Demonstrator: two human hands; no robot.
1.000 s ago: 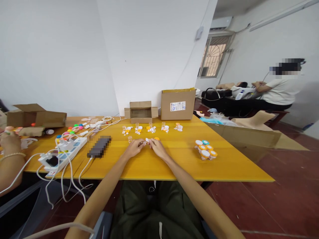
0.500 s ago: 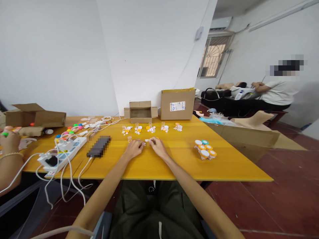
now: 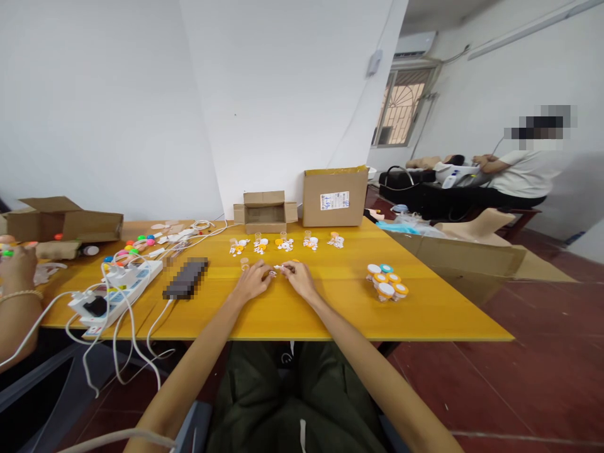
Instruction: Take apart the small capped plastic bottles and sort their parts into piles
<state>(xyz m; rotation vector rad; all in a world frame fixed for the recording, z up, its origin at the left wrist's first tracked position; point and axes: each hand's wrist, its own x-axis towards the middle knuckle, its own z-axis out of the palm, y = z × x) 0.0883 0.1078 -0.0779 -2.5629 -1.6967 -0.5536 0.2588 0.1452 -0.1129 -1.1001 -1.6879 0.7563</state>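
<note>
My left hand (image 3: 252, 282) and my right hand (image 3: 297, 279) rest close together on the yellow table (image 3: 330, 308), fingertips meeting over tiny white pieces (image 3: 278, 269). Both hands are pinched; what each holds is too small to name. A small clear vial (image 3: 244, 263) stands just beyond my left hand, and an orange cap (image 3: 295, 261) peeks out past my right. Farther back runs a row of little vials with white and orange bits (image 3: 285, 243).
A cluster of orange- and teal-capped containers (image 3: 387, 282) sits at the right. A dark phone (image 3: 185, 278) and a white power strip with cables (image 3: 116, 290) lie left. Cardboard boxes (image 3: 335, 196) stand at the wall. Another person's hand (image 3: 16, 267) is at the far left; a second person sits at the back right.
My hands stayed over the same spot, fingers shifting slightly. The view drifted a little; the person at the left edge moved their hand slightly.
</note>
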